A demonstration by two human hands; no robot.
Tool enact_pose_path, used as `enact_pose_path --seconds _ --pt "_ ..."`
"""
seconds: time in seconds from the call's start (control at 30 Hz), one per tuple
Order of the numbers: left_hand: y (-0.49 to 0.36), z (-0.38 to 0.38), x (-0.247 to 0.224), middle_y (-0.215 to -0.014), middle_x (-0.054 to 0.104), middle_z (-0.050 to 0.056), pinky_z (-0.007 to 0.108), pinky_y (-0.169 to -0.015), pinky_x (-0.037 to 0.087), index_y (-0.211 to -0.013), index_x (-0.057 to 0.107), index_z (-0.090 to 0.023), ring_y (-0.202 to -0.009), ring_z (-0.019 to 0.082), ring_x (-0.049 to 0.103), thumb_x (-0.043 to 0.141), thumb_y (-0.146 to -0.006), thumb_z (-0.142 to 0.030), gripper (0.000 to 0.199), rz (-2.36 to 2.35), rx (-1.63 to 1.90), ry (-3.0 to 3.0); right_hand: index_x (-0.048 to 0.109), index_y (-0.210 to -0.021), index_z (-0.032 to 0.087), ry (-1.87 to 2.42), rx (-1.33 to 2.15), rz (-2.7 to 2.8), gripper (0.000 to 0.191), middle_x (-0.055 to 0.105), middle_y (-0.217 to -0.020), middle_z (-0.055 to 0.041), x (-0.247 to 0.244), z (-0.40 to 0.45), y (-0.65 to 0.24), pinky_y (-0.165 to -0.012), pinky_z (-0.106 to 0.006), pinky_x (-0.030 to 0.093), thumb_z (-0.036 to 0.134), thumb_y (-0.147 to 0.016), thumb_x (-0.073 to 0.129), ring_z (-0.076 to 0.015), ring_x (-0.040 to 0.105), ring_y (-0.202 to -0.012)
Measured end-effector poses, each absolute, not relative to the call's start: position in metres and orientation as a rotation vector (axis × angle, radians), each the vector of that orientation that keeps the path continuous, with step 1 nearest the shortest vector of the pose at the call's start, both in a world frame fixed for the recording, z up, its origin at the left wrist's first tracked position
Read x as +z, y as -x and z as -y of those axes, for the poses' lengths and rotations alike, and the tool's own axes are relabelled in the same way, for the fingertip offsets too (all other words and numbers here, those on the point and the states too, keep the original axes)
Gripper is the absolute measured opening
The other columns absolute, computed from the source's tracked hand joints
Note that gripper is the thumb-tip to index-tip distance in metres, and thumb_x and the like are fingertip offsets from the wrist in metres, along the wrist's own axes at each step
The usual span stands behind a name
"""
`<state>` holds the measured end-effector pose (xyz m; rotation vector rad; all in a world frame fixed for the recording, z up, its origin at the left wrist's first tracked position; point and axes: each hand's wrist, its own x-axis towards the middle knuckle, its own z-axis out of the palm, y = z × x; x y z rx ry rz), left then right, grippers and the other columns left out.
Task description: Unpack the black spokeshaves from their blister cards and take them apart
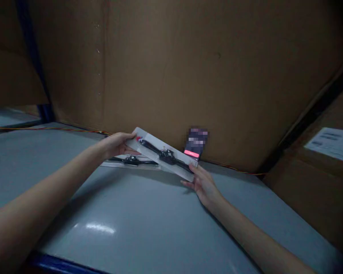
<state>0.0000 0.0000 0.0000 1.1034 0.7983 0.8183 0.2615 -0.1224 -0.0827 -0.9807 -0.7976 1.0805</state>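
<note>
You have the blister pack [175,169] up off the grey shelf [148,213], its black two-handled tool [168,156] facing you. Your left hand [118,144] pinches the far upper-left end of the card, thumb on top and fingers beneath; your right hand [204,184] pinches the lower-right end, thumb over the front edge. Gripping only the ends probably leaves the middle uncovered and spreads the support along a long, thin card. It slants down to the right, likely because your hands sit at different heights. A second blister pack [128,161] lies on the shelf behind and below it, partly hidden, near the cardboard [165,76]. Just beyond your right hand, a phone [196,142] stands tilted, seemingly leaning on that cardboard so its lit screen faces you; the print on it is blurred.
</note>
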Motion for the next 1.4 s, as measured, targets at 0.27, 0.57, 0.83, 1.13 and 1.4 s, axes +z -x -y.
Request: enact_pose_path --seconds 0.27,0.57,0.83,1.13,1.4 --pt "0.004 -0.003 -0.002 -0.077 0.071 0.015 0.031 -0.060 0.059 -0.081 0.067 -0.005 -0.063 0.022 0.069 0.064 -0.074 -0.010 0.010 -0.841 0.995 -1.222 0.061 -0.101 0.018 0.968 1.089 0.829 0.036 0.065 -0.101 -0.0021 -0.082 0.125 -0.256 -0.045 -0.022 0.058 0.030 -0.069 0.072 -0.0098 0.062 -0.064" --pt "0.005 -0.002 0.003 -0.077 0.071 0.015 0.033 -0.058 0.059 -0.084 0.065 -0.007 -0.064 0.024 0.069 0.054 -0.083 -0.019 0.016 -0.821 0.965 -1.152 0.061 -0.100 0.018 0.991 1.123 0.793 0.038 0.066 -0.084 0.0005 -0.081 0.124 -0.259 -0.037 -0.017 0.051 0.031 -0.066 0.074 -0.0075 0.059 -0.053" --pt "-0.001 -0.002 0.001 -0.065 0.067 0.010 0.034 -0.049 0.058 -0.080 0.062 -0.008 -0.052 0.020 0.066 0.050 -0.084 -0.011 0.013 -0.821 1.089 -1.102 0.062 -0.098 0.017 0.999 1.034 0.822 0.040 0.063 -0.076 0.0022 -0.079 0.122 -0.261 -0.034 -0.017 0.048 0.034 -0.064 0.075 -0.0064 0.054 -0.049" --pt "-0.002 -0.008 -0.002 -0.064 0.067 0.006 0.030 -0.051 0.057 -0.082 0.063 -0.009 -0.050 0.016 0.064 0.052 -0.082 -0.009 0.010 -0.830 1.196 -1.011 0.060 -0.097 0.015 1.032 1.021 0.887 0.044 0.060 -0.073 0.0018 -0.078 0.123 -0.261 -0.039 -0.021 0.053 0.039 -0.063 0.074 -0.0060 0.051 -0.047" --pt "-0.004 -0.006 -0.005 -0.065 0.067 0.009 0.025 -0.050 0.057 -0.072 0.063 -0.005 -0.052 0.016 0.064 0.055 -0.078 -0.004 0.010 -0.886 1.208 -1.052 0.047 -0.111 0.022 1.312 0.635 1.126 0.064 0.056 -0.097 -0.0037 -0.083 0.116 -0.271 -0.059 -0.033 0.054 0.052 -0.060 0.070 -0.0136 0.057 -0.068"
